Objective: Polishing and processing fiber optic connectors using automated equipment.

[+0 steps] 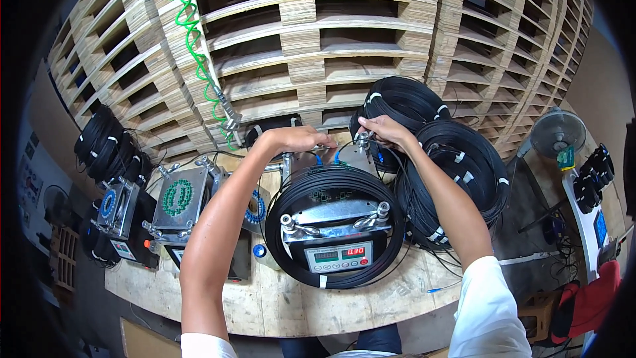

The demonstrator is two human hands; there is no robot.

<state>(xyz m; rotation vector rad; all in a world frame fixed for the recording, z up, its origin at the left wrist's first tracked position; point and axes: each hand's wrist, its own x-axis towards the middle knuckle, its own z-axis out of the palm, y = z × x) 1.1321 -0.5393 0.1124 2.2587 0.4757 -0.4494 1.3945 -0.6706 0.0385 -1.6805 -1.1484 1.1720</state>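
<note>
Adjusting the far-right knob (362,137) of the machine (334,215), toward the tabletop's (285,308) far edge, seems underway: right hand (389,131) pinching it, left hand's (297,138) grip I cannot tell; next likely needs steady turning.

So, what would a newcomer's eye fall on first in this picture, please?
The eye probably lands first on the green coiled hose, hanging upper left before stacked wooden pallets. Next comes the black cable coil at centre, framing a red-lit display, with the left hand and right hand just beyond it.
</note>
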